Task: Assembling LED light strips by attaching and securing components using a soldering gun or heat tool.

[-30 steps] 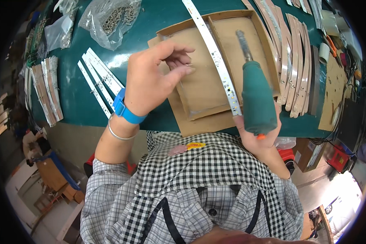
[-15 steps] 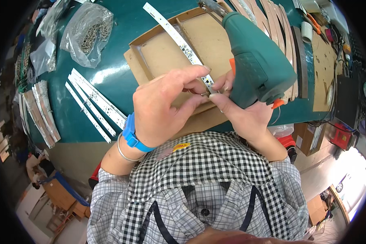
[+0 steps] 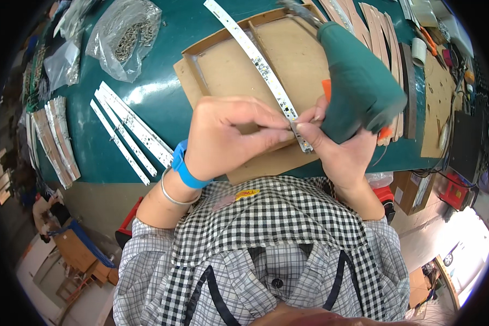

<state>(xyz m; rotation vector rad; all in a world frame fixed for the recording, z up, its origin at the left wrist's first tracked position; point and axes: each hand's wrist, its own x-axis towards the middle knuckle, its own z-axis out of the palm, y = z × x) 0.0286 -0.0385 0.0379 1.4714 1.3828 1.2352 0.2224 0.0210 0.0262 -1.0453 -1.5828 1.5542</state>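
Note:
My right hand (image 3: 339, 146) grips a green electric screwdriver (image 3: 356, 81), its bit pointing up and away over the bench. My left hand (image 3: 231, 136), with a blue wristband, pinches something small at the near end of a long white LED strip (image 3: 255, 57); thumb and forefinger of both hands meet there. What is pinched is too small to make out. The strip lies slantwise across a shallow brown cardboard tray (image 3: 223, 65) on the green bench top (image 3: 163, 103).
Three more white strips (image 3: 127, 130) lie at the left. A clear bag of small metal parts (image 3: 127, 35) sits at the far left. Stacks of strips stand at the left edge (image 3: 54, 141) and far right (image 3: 380, 22). A tape roll (image 3: 418, 51) and cardboard sheet (image 3: 437, 103) lie right.
The screwdriver has been lifted from lying over the tray and tilted away. My left hand came down from above the tray, and both hands now meet at the strip's near end.

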